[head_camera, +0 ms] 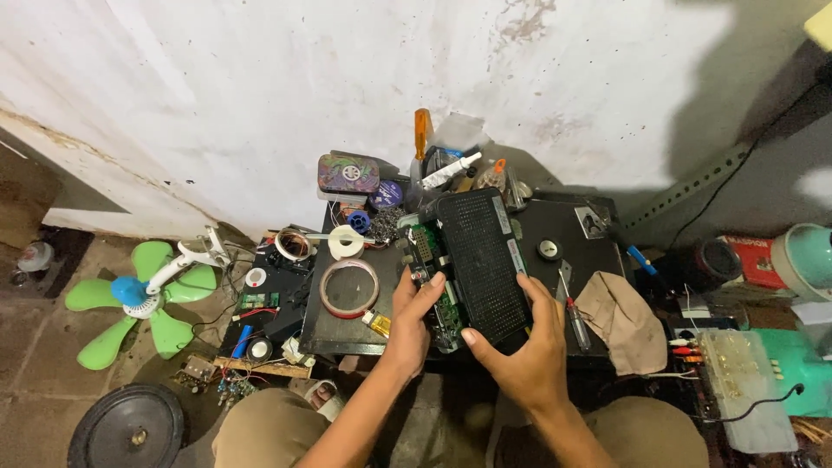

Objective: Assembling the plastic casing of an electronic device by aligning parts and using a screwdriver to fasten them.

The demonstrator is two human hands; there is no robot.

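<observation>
Two hands [472, 334] on one black grille panel [482, 260], perhaps.

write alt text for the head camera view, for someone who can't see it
Seen from above, a person's left hand and right hand grip a black perforated device cover over a green circuit board on a cluttered dark worktable. Tape rolls, a screwdriver and a tan cloth lie alongside; a green fan sits on the floor.

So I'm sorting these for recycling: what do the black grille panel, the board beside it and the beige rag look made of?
The black grille panel looks like matte moulded plastic, judging by its even perforations. The green board under the left hand looks like a fibreglass circuit board studded with components. The beige rag looks like soft woven cloth, since it lies crumpled in folds.
</observation>
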